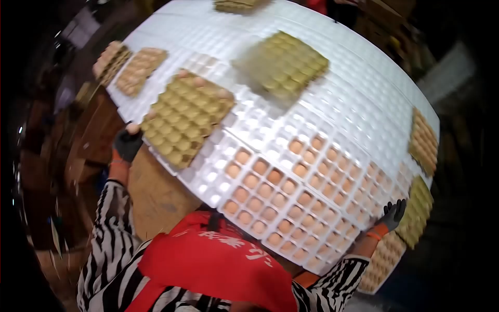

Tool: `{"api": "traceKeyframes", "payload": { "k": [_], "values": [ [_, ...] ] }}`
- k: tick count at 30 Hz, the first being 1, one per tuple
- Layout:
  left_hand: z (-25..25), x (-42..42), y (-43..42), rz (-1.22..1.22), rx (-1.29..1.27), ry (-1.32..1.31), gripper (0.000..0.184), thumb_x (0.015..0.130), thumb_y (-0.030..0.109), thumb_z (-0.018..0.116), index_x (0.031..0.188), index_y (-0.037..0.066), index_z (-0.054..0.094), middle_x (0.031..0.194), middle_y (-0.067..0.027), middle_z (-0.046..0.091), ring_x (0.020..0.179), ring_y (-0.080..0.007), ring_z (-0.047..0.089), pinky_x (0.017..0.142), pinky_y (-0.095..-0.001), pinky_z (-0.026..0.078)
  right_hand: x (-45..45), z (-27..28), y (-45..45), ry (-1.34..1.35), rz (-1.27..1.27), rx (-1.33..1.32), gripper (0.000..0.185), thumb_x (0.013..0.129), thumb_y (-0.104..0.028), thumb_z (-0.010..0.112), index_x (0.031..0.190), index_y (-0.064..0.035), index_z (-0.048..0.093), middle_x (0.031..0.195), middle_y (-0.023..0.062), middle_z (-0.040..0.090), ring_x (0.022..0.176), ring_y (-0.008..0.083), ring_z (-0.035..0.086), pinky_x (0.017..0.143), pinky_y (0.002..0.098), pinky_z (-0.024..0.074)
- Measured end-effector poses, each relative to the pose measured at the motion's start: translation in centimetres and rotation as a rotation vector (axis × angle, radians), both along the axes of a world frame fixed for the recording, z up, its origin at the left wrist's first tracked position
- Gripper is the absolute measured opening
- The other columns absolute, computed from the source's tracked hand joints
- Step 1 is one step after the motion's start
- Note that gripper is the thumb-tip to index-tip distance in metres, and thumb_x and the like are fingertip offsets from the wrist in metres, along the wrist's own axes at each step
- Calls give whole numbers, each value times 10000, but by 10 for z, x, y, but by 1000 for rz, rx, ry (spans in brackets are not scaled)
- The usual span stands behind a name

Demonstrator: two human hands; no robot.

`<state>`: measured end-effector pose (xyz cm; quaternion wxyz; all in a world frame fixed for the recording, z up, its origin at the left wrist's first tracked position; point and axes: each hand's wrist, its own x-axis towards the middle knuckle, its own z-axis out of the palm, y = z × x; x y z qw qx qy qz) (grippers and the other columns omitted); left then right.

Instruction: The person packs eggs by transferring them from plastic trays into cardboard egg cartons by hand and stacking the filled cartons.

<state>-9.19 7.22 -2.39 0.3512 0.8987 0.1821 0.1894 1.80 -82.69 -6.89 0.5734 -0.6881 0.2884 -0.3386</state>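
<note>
The left hand (127,145) grips an egg (133,128) beside a cardboard tray (182,125); the right hand (393,214), released and outstretched, is beside another tray (418,210)

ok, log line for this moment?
left hand: holding egg | right hand: open, beside pulp tray | white trays: some egg-filled
</note>
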Motion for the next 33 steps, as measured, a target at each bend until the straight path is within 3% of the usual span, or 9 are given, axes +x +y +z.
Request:
{"api": "traceKeyframes", "payload": {
  "k": [4,8,14,18,21,24,27,29,33],
  "values": [
    [-3,22,-7,87,-910,-451,294,921,237,709,1088,2,651,1003,-93,676,843,-212,665,792,-389,583,56,19,195,3,549,99,429,992,-145,589,1408,-49,544,1309,73,624,976,165,645,800,312,524],
    [-3,27,27,283,-1286,-184,312,935,313,680,1090,43,658,934,-90,645,747,-196,644,656,-348,562,87,31,351,75,921,193,425,956,-129,646,1366,-36,586,1222,72,664,928,152,645,812,298,529],
    [23,70,46,260,-508,194,324,927,254,710,1198,79,675,839,-30,605,590,-135,573,534,-278,489,137,62,616,-57,1211,-510,477,887,-222,697,1335,-93,596,1209,84,665,1051,220,633,918,354,501],
    [35,98,42,-27,279,390,636,762,496,808,1232,98,650,1058,-139,657,936,-297,671,795,-399,536,174,73,714,392,1135,-1264,507,847,-331,685,1307,-140,590,1236,111,634,1178,327,562,1029,450,433],
    [29,113,37,-205,405,643,615,790,544,744,1214,118,617,1049,-111,648,952,-329,663,814,-429,534,166,66,701,132,1026,-1016,451,837,-321,692,1243,-135,624,1198,106,651,1146,321,571,1013,440,446],
    [27,116,41,-215,371,627,610,767,478,778,1229,105,636,1032,-141,666,920,-338,673,780,-428,541,150,28,650,0,1002,103,374,889,-146,719,1235,-43,619,1181,109,636,1089,246,625,930,367,529],
    [27,107,57,-270,215,463,560,802,417,746,1245,94,631,1002,-158,680,882,-344,670,770,-443,537,137,37,608,-137,971,-252,448,890,23,680,1318,-48,567,1189,84,603,1045,191,642,877,328,568],
    [18,103,81,-282,-178,278,572,837,280,683,1358,75,565,941,-151,688,761,-248,669,674,-360,536,143,54,591,233,925,415,431,913,-89,689,1331,-81,584,1171,57,593,982,182,653,813,308,569],
    [31,123,113,-342,-1303,147,637,917,179,543,1521,76,373,1010,-105,653,761,-133,636,618,-227,490,143,59,624,499,878,-1034,504,750,-295,766,1223,-154,662,1227,144,591,1110,355,584,922,425,509]
  ]
}}
